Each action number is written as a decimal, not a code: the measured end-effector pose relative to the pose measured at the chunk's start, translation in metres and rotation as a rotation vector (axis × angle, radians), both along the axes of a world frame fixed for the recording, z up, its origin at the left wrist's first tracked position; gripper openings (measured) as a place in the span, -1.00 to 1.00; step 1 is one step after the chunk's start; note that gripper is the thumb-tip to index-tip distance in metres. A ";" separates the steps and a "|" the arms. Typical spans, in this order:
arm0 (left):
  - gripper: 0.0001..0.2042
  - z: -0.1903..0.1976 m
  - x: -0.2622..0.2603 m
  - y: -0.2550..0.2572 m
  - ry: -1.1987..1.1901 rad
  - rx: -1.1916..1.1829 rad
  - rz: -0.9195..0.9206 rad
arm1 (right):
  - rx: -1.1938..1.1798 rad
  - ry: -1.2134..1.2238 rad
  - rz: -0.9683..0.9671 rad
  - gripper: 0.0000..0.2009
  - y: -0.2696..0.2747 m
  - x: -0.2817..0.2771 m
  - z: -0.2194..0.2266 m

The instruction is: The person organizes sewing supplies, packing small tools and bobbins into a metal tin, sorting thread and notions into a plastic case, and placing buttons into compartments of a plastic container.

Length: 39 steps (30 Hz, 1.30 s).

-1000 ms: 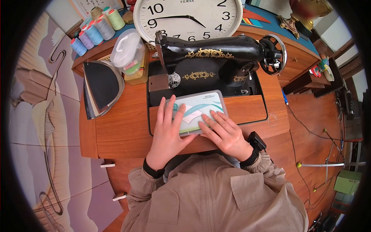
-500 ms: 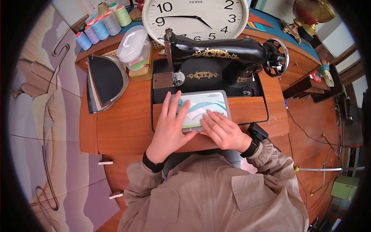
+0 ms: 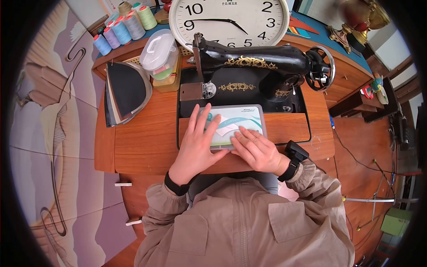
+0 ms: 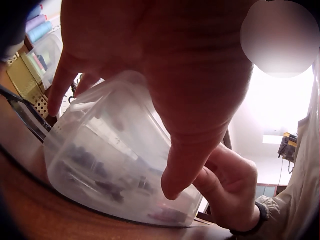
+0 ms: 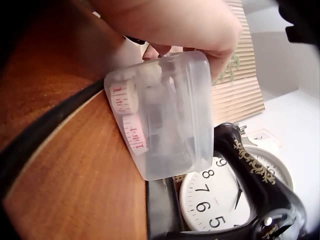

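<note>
You have the translucent, rectangular plastic box with the white-and-teal label (image 3: 229, 127) before you on the brown wooden desk (image 3: 138, 147), just on the near side of the black sewing machine with gold ornament (image 3: 249, 58). Your left grip (image 3: 195, 144) is spread apart, its straight fingers resting over the left part of the lid and its thumb at the near side. Your right grip (image 3: 258, 150) has its fingers bent and close together, and appears clamped on the box's near edge between fingers and thumb.

Watch the lid: if it gives suddenly under an uneven pull from the right, the jolt could tip the box and spill what it holds, such as the white tape with red markings (image 5: 132, 132). The left fingers lie lightly spread, so the box might also swivel or slide towards the desk's near edge, or knock the machine if you push away.

The box lies flat, its long axis running left to right across your front, the right end angled slightly away from you. Its printed word reads upright from your seat.
</note>
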<state>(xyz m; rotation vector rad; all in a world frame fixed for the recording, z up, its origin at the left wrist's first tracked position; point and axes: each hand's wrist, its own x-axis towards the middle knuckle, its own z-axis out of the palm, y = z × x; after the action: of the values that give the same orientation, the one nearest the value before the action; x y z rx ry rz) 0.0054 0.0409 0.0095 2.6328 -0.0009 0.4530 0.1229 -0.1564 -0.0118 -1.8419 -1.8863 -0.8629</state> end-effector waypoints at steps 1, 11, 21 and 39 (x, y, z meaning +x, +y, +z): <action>-0.20 0.000 0.000 0.000 -0.009 -0.004 0.000 | 0.001 0.000 0.001 -0.68 0.001 -0.002 0.000; -0.19 -0.002 -0.002 -0.002 -0.022 -0.035 0.011 | -0.063 0.608 -0.136 -0.44 -0.006 0.000 0.025; 0.03 -0.012 -0.018 0.003 0.044 -0.653 0.051 | -0.033 1.088 -0.148 -0.18 -0.029 -0.001 0.017; -0.01 -0.007 -0.037 -0.013 -0.336 -0.201 -0.113 | 0.309 0.788 -0.184 -0.17 -0.048 -0.039 0.016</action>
<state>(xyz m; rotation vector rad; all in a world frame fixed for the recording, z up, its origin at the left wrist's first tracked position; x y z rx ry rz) -0.0319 0.0284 0.0025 2.3185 -0.1993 0.8053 0.0834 -0.2042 0.0046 -1.8003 -1.0514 -0.3514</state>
